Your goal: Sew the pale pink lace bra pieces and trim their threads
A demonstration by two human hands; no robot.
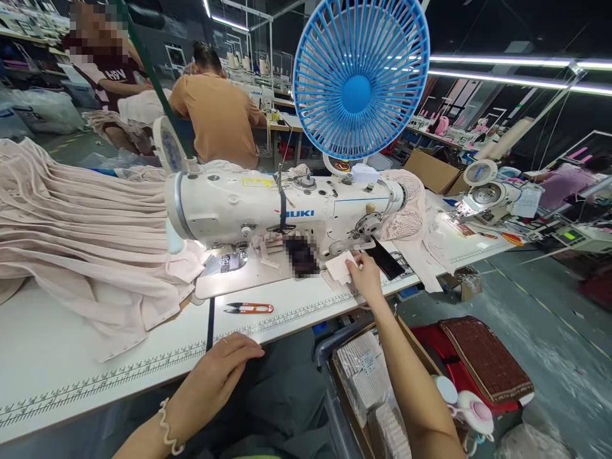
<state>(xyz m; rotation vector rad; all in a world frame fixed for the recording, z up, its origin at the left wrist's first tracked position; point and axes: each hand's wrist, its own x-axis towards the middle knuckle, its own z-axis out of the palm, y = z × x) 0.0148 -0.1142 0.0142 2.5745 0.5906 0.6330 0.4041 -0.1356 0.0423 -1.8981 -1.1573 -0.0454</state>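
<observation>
My right hand (366,275) pinches a small pale pink fabric piece (338,266) at its right edge, just above a stack of similar pieces on the table. My left hand (224,370) rests by the table's front edge, fingers stretched out and holding nothing. Behind both hands stands a white sewing machine (215,210). Orange-handled thread snips (249,308) lie on the table beyond my left hand. To the right of my right hand lies a flat black piece (386,257).
Pale pink garments (95,255) are heaped on the left of the table, and more fabric (415,223) lies right of the machine. A blue fan (358,89) rises behind it. A bin (329,382) with packaged pieces stands below my right arm. Co-workers (215,115) sit beyond.
</observation>
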